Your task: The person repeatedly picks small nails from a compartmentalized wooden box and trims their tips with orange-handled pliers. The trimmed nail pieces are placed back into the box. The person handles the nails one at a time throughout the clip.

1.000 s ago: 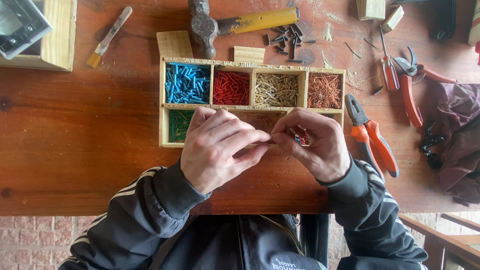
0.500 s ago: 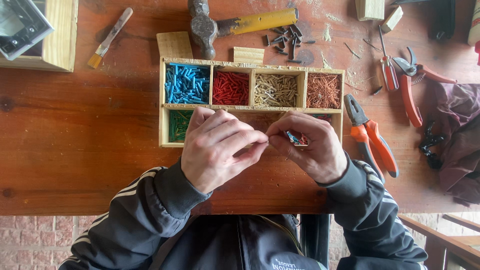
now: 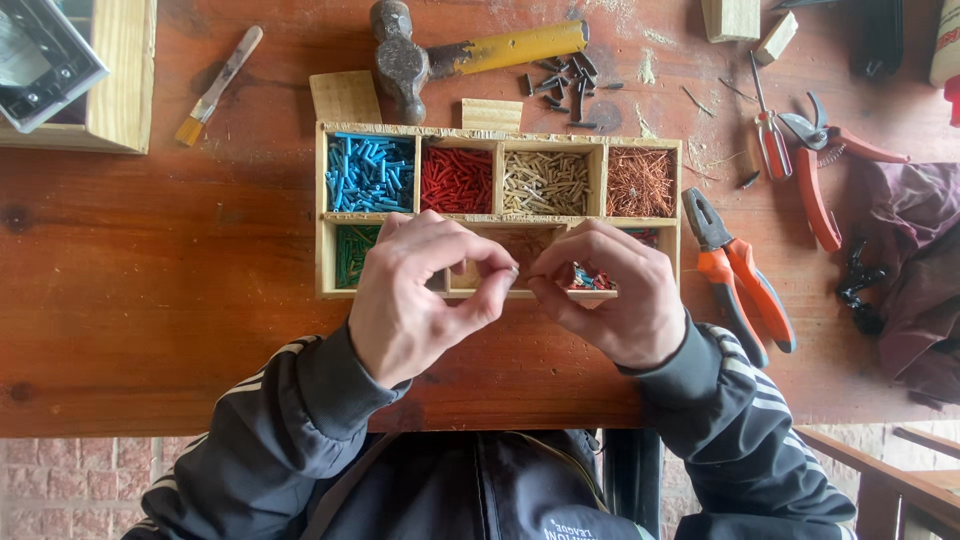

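Observation:
A wooden compartment box (image 3: 500, 134) holds sorted small sticks: blue (image 3: 368, 172), red (image 3: 457, 180), tan (image 3: 545, 182), copper-coloured (image 3: 640, 182) and green (image 3: 352, 252). Both my hands hover over its near row. My right hand (image 3: 615, 300) is cupped around several small red and blue pieces (image 3: 590, 279). My left hand (image 3: 415, 300) has thumb and forefinger pinched together, fingertips almost touching those of the right hand. Whether anything lies in that pinch is too small to tell.
Behind the box lie a hammer (image 3: 440, 55), dark nails (image 3: 565, 80), a small brush (image 3: 215, 90) and wood blocks (image 3: 345, 95). Orange pliers (image 3: 745, 280), red shears (image 3: 820, 175), a screwdriver (image 3: 768, 140) and a dark cloth (image 3: 915, 270) sit right. A wooden tray (image 3: 115, 90) stands upper left.
My fingers have shifted slightly: the left hand's pinch has drawn a little away from the right hand's fingertips. Everything on the table stays where it was.

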